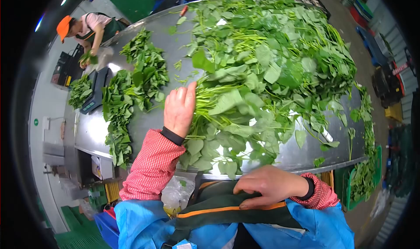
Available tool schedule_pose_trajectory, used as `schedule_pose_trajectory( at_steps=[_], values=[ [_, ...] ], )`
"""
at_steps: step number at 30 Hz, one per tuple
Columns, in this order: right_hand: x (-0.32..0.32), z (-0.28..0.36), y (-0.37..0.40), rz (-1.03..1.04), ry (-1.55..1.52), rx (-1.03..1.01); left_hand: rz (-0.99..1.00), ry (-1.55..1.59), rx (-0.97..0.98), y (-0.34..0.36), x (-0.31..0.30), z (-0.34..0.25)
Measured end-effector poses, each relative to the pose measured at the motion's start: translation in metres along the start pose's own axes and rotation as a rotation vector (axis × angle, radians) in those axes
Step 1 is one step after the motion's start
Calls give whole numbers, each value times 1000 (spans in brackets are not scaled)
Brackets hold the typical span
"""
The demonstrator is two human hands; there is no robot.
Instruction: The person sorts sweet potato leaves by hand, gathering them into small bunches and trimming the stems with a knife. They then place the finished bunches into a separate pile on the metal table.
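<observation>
My left hand is closed around the cut ends of a bunch of long-stemmed leafy greens, its thumb and fingers against the pale green stems. The leaves of this bunch point right and lie over a large heap of the same greens on the metal table. My right hand is in front of my dark green apron, below the table edge. Its fingers are loosely bent and apart, with nothing seen in them. Leaves hang near the edge just above it.
Rows of bundled greens lie on the left, beside a dark scale. A co-worker in an orange cap handles greens at the far left. A red-handled tool lies at the back. A green crate stands at the lower right.
</observation>
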State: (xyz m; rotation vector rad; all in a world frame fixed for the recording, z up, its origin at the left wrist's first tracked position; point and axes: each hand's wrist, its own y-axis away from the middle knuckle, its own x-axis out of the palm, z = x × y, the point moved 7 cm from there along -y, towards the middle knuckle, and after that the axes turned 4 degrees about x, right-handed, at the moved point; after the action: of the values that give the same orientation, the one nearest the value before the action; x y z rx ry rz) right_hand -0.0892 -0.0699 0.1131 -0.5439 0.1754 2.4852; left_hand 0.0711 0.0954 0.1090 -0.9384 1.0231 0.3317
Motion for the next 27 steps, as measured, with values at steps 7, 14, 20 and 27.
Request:
schedule_pose_trajectory(
  at_steps=[7,14,20,27],
  values=[
    [-31,36,-50,-253,-73,-116,-46,-54,-116,68,-13,62],
    [-17,98,-173,-551,517,-241,-14,-76,-222,125,-24,116],
    [29,46,-305,-348,979,67,-105,76,-283,162,-45,141],
    [80,-4,-359,-148,796,113,-110,233,-427,218,-53,198]
  ],
)
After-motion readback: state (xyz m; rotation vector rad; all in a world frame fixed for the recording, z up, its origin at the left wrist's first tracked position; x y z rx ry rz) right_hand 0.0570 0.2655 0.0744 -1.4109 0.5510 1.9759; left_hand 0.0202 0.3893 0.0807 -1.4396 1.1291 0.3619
